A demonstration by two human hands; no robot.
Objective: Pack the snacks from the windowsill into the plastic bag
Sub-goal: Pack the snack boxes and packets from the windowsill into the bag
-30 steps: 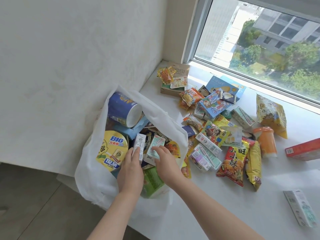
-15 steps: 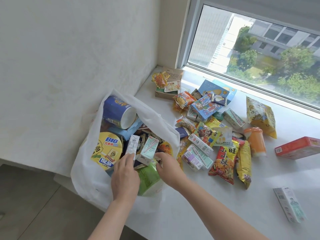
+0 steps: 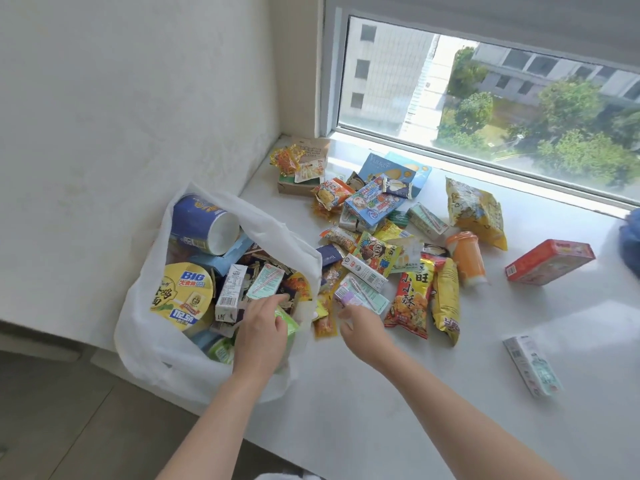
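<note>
Packing looks roughly half done, judging from how things lie. The white plastic bag (image 3: 145, 344) sags open at the near-left edge of the windowsill (image 3: 381, 393), already holding a yellow "BIG" noodle bowl (image 3: 180, 296), a blue noodle cup (image 3: 201, 223) on its side, a white drink carton (image 3: 230, 292) and several small boxes.

The left hand (image 3: 259, 330) is inside the bag's mouth, fingers loosely curved over the packed items, their tips against a mint-striped small carton (image 3: 265, 282) and a green packet (image 3: 287, 327). Whether they pinch anything or merely press it down I cannot tell.

The right hand (image 3: 363, 323) is outside the bag, just right of its rim, fingers slack and apparently holding nothing, their tips at the near end of a purple-and-mint carton (image 3: 360, 296). That carton seems the likeliest next pick.

Beyond the right fingers a dense heap remains: a red crisp packet (image 3: 410, 299), a yellow packet (image 3: 446, 299) beside it, a cartoon-faced snack pack (image 3: 377, 254), a blue cartoon box (image 3: 374, 202) and an orange drink bottle (image 3: 465, 258). Farther out lie a big yellow bag (image 3: 476, 209) near the window and a brown box (image 3: 298, 183) in the corner. Well to the right sit a red box (image 3: 550, 261) and a lone pale carton (image 3: 531, 365), needing the longest reach.

With the bag already crowded, remaining items may have to stack high, and the slumped rim could spill.
</note>
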